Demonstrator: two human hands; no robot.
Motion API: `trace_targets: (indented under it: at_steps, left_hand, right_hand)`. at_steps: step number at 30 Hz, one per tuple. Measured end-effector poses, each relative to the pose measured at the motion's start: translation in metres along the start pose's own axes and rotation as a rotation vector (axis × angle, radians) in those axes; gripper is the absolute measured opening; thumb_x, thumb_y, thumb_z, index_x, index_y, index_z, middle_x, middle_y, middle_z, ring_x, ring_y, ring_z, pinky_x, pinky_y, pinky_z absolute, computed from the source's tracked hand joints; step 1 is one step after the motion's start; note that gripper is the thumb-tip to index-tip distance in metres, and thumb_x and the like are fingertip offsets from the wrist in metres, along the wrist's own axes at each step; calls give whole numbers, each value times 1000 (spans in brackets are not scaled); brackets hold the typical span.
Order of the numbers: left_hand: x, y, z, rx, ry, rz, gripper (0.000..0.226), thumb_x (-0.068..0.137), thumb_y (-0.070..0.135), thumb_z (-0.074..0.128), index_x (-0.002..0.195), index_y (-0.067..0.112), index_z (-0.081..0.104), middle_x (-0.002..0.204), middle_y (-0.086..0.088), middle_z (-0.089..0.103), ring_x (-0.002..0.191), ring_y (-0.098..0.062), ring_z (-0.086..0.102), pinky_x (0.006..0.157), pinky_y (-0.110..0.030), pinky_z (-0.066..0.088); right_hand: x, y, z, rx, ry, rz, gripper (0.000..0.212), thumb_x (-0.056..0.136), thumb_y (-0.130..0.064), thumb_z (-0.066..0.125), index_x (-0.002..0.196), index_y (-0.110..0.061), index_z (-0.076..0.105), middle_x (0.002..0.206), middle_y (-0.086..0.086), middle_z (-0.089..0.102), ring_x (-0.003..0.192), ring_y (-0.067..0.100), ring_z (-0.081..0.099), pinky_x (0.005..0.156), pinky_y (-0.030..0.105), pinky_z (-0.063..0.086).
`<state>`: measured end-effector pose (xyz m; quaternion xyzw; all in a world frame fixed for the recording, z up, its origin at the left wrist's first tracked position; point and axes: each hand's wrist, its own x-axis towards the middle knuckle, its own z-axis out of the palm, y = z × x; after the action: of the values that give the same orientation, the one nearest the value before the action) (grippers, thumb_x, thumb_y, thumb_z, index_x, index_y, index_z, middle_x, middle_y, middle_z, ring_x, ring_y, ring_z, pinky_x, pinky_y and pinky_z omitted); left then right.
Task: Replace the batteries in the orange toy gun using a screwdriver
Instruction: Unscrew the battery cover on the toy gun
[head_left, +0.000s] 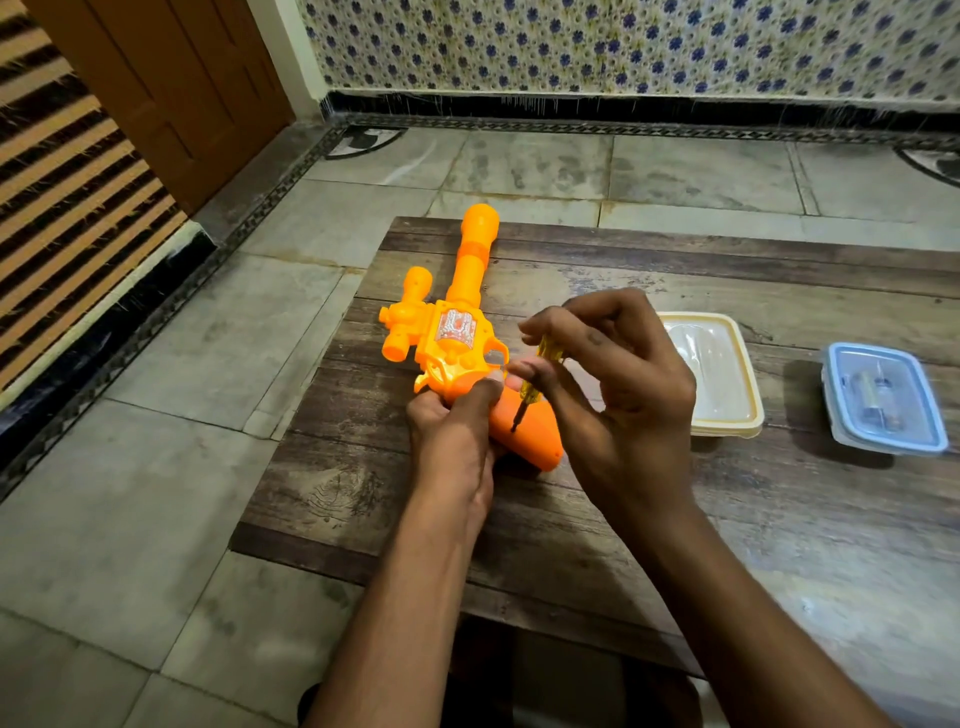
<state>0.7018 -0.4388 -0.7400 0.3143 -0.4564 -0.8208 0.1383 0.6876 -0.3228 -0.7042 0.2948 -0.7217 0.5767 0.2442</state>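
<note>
The orange toy gun (457, 322) lies on its side on the wooden table (649, 499), barrel pointing away from me. My left hand (457, 436) grips it where the body meets the handle. My right hand (618, 395) pinches a small yellow screwdriver (535, 382) between thumb and fingers. The screwdriver stands nearly upright, and its dark tip rests on the orange handle (535, 434).
A shut plastic box with a yellow-rimmed lid (722, 374) sits just right of my right hand. Farther right stands a blue-rimmed clear box (883, 400) with what look like batteries inside. The table's left edge drops to a tiled floor (218, 364).
</note>
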Motion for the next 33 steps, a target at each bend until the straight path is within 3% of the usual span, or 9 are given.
trace_targets:
  at_steps: [7,11,13,15,19,23,28,30,33]
  left_hand:
    - [1,3,-1,8,-8,-58,29,94,-10,61,121,-3,64,92,-13,77,77,-19,77,61,-34,62]
    - [1,1,-2,6,28,-45,33,92,-7,65,123,0,63,111,-22,74,97,-31,74,77,-48,62]
    - [1,1,-2,-8,35,-54,35,92,-6,66,126,0,61,113,-22,74,99,-31,73,82,-50,62]
    - [1,1,-2,-19,34,-65,37,93,-6,65,129,-3,59,117,-24,73,99,-30,73,85,-51,61]
    - [5,0,-3,-1,34,-74,38,93,-3,66,131,-2,60,114,-20,73,90,-24,74,62,-36,62]
    - [7,-2,-2,0,63,-84,43,91,-1,70,133,0,59,121,-24,71,107,-35,73,60,-36,62]
    - [3,0,-3,-22,3,-52,32,94,-6,62,126,-3,62,89,-8,74,71,-13,74,55,-30,59]
    - [3,0,-3,-12,3,-59,30,94,-6,62,124,-2,63,84,-7,74,68,-13,74,53,-29,58]
    - [4,0,-3,0,29,-82,34,91,-5,66,125,1,62,102,-16,77,91,-28,77,54,-35,60]
  right_hand:
    - [0,-2,-2,27,-12,24,20,95,4,67,113,2,75,103,10,74,101,16,72,86,35,57]
    - [1,2,1,5,12,25,22,92,-7,76,112,2,75,100,16,59,95,27,69,83,37,56]
    - [1,2,1,29,0,20,27,91,1,74,118,2,73,99,17,61,94,27,71,82,40,57]
    - [0,0,1,34,-29,-4,32,92,8,70,124,4,70,100,16,68,97,19,71,85,33,57]
    - [-2,-4,2,-6,-50,-9,23,94,5,69,116,3,73,102,13,70,99,15,68,87,22,50]
    - [-1,-5,4,-16,0,0,18,92,-10,76,107,0,76,94,15,62,90,22,64,78,32,51]
    - [-1,-4,2,12,-51,-11,29,94,9,65,121,4,71,106,11,73,102,14,70,89,27,53]
    - [-2,-4,1,35,-79,-7,29,95,11,62,123,5,69,112,10,73,109,14,70,94,27,53]
    - [-2,-4,1,-12,-57,-24,20,96,-3,69,114,3,73,105,13,69,101,17,67,87,27,52]
